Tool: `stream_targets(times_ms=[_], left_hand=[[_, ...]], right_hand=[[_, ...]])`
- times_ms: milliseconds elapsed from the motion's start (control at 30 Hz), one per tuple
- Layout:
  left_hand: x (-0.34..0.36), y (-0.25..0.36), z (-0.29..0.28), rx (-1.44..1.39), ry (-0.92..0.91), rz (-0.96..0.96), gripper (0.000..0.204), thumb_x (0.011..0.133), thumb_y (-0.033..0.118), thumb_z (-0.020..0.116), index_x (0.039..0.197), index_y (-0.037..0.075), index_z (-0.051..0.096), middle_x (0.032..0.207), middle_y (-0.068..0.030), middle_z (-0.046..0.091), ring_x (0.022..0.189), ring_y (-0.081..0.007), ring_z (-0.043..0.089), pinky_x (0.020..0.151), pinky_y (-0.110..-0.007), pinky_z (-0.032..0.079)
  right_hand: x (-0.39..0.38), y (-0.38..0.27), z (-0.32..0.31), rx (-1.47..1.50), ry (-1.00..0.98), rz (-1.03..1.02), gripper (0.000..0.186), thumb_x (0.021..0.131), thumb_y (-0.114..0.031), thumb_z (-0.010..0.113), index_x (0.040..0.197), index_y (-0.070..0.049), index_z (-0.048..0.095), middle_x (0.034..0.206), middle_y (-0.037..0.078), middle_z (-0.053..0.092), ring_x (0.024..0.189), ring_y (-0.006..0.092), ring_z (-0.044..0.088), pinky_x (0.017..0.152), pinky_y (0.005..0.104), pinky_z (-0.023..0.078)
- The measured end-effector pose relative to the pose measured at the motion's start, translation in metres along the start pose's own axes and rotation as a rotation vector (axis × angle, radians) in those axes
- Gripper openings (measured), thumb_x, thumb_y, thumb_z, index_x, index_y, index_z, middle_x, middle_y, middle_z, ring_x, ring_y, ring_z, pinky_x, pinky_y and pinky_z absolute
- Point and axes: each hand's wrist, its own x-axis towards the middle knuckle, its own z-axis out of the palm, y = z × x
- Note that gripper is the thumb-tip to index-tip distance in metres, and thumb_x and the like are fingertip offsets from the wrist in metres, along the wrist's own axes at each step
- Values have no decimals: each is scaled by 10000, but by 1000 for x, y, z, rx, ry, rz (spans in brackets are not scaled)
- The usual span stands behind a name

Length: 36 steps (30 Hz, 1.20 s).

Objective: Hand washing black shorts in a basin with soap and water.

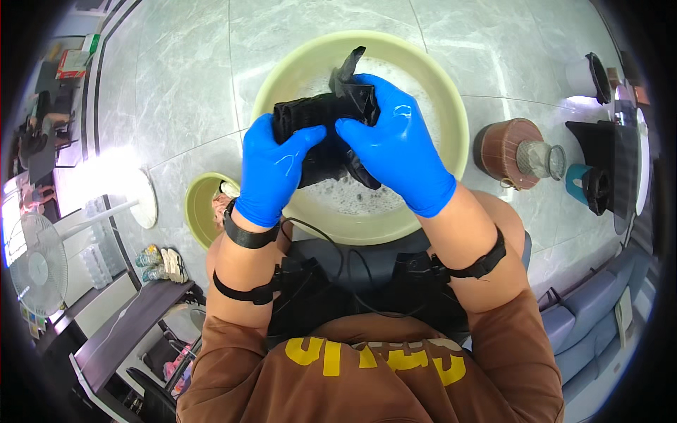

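Head view, looking straight down at a person seated over a large pale green basin [451,106] of soapy water on a grey tiled floor [183,77]. Both hands wear blue gloves and are brought close together above the basin, clamped on a wet black cloth [331,106]. The left hand [271,169] grips the cloth's left end from below, fingers curled up around it. The right hand [395,141] grips the right end from above, thumb pressing toward the left hand. The cloth is bunched and ribbed between them, with one corner sticking up past the right fingers and a dark fold hanging down toward the suds [352,194]. It is held clear of the water, over the basin's middle, touching both palms. This looks like the scrubbing or wringing stage of hand washing. The next move likely calls for firm, opposing pressure from both hands while keeping the cloth over the basin so drips fall inside. A smaller green basin [201,208] sits on the floor just left of the left wrist. A brown stool [504,148] stands to the right of the big basin, well apart from the hands. A white fan [35,264] stands far left.
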Motion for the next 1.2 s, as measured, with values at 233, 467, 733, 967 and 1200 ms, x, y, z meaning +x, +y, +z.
stream_targets(times_ms=[233, 467, 733, 967, 1200], left_hand=[[-9, 7, -3, -569, -77, -94, 282, 947, 86, 629, 1209, -17, 643, 1077, -92, 707, 959, -179, 681, 877, -303, 542], [-11, 5, 4, -300, -217, -20, 409, 836, 17, 774, 1212, -21, 618, 1079, -111, 705, 962, -187, 696, 843, -323, 587], [-4, -20, -5, -224, -216, -66, 519, 756, -65, 766, 1238, 3, 588, 1084, -74, 676, 965, -166, 664, 849, -310, 564], [-6, -16, 9, -135, -263, 3, 549, 786, -36, 799, 1275, -1, 552, 1155, -98, 661, 1060, -191, 654, 921, -342, 556], [5, -34, 2, -183, -170, -32, 376, 865, -42, 641, 1237, -35, 586, 1133, -107, 679, 998, -188, 663, 878, -313, 546]], right_hand=[[-4, -5, 20, 201, -148, 105, 473, 849, -107, 721, 1269, 49, 568, 1066, 130, 670, 930, 192, 658, 827, 333, 548], [-21, 8, 14, 712, -273, 290, 744, 1052, -601, 313, 1483, -3, 414, 1365, 144, 534, 1205, 220, 537, 1038, 386, 442], [-28, 7, -14, 683, -585, 401, 1001, 940, -800, 128, 1618, -64, 98, 1632, 232, 240, 1529, 350, 216, 1212, 537, 206], [-15, 7, -30, 629, -662, 481, 1152, 852, -907, 218, 1610, -42, 141, 1617, 245, 271, 1504, 379, 271, 1150, 582, 310], [-9, 12, -35, 494, -591, 454, 1077, 901, -839, 348, 1541, 26, 303, 1415, 259, 528, 1294, 341, 546, 941, 476, 546]])
